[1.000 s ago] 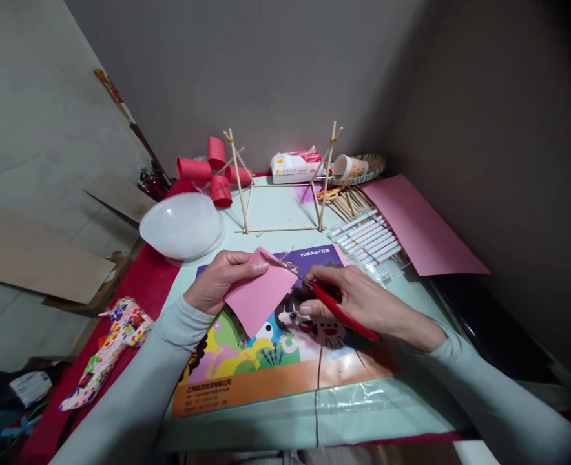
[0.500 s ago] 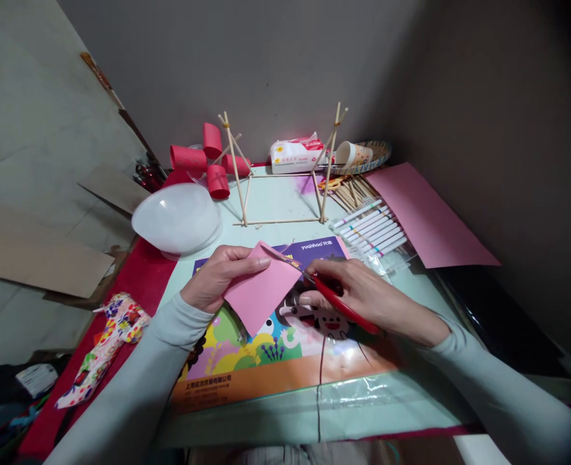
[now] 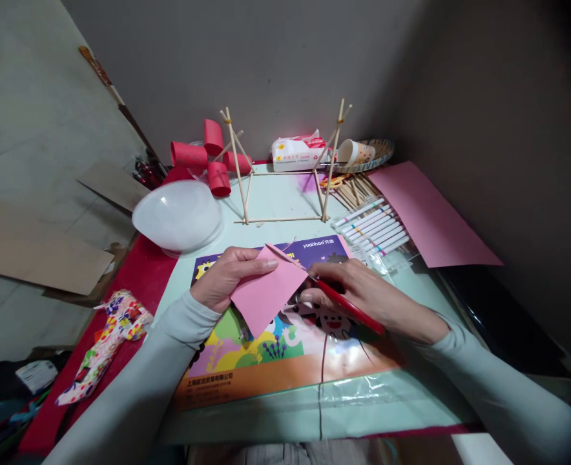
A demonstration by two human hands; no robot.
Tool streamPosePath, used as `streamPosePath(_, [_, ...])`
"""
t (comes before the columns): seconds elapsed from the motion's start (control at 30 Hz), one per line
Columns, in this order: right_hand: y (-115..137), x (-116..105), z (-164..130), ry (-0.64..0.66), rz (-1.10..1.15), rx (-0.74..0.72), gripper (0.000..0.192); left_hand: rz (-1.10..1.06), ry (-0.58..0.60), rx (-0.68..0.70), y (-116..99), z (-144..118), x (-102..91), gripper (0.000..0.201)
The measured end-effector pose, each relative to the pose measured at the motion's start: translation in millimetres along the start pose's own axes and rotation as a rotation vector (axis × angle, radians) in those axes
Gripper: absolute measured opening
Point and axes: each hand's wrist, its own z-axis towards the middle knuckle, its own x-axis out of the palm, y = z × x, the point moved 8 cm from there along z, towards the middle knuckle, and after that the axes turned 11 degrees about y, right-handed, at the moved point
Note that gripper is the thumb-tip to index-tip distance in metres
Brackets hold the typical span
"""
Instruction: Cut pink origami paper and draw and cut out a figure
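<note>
Between my left thumb and fingers is a piece of pink paper [image 3: 269,290], held tilted above the colourful printed pack [image 3: 247,382]. My left hand [image 3: 230,279] is closed on its upper left side. Red-handled scissors [image 3: 348,306] are gripped in my right hand [image 3: 356,294], with the blades at the paper's upper right edge. A narrow strip of paper stands slightly apart along that edge. My right palm and curled fingers hide part of the handles.
Behind the pack stands a wooden stick frame [image 3: 285,221]. White bowls [image 3: 177,216] and red paper tubes [image 3: 188,155] are at the left. Markers [image 3: 375,229], a pink sheet [image 3: 433,219], a paper cup [image 3: 356,154] and a tissue pack [image 3: 299,154] lie right and back.
My left hand and the pink paper have shifted slightly right. The scissors blades look closer together along the paper's edge, and the handles look closer together.
</note>
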Motion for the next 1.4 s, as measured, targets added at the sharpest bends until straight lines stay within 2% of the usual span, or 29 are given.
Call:
streamPosePath(0.17, [-7,-4,1,-0.022,-0.008,0.063,0.048,0.036,0.057,-0.016,4,1,4.6,0.033])
streamPosePath(0.4, [0,-2,0,-0.008,-0.038,-0.015,0.042,0.033,0.121,-0.020,10,6,18.4,0.028])
streamPosePath(0.53, [-5,-3,2,0.005,0.012,-0.022,0.040,0.045,0.169,-0.051,14,9,22.8,0.028])
streamPosePath(0.6, [-14,-11,0,-0.074,0.102,0.039,0.043,0.052,0.161,-0.033,11,8,21.6,0.028])
streamPosePath(0.7, [-24,-16,-6,-0.129,0.463,0.137,0.039,0.085,0.108,0.035,3,3,16.7,0.031])
streamPosePath(0.8, [-16,-14,-9,-0.102,0.780,0.086,0.033,0.179,0.050,0.106,-8,-4,14.3,0.034])
streamPosePath(0.9, [-8,-17,-9,-0.123,0.786,0.000,0.036,0.274,0.004,0.175,-19,-11,16.9,0.031])
streamPosePath(1.0, [-11,-19,-7,-0.214,0.762,-0.037,0.044,0.481,-0.097,0.337,-39,-22,23.1,0.025])
streamPosePath(1.13, [-17,-21,-6,-0.355,0.886,-0.101,0.049,0.990,-0.269,0.730,-67,-48,50.0,0.013])
streamPosePath(1.2, [-14,-21,-6,-0.367,0.936,-0.167,0.047,1.246,-0.280,0.968,-67,-61,72.4,0.019])
streamPosePath(1.3, [-6,-24,-9,-0.374,0.927,-0.259,0.045,1.555,-0.296,1.286,-56,-78,100.2,0.031])
streamPosePath(1.33, [-4,-25,-10,-0.374,0.912,-0.274,0.044,1.620,-0.310,1.341,-53,-81,105.5,0.033])
streamPosePath(1.4, [-2,-27,-11,-0.386,0.879,-0.288,0.042,1.684,-0.284,1.329,-50,-80,110.9,0.032])
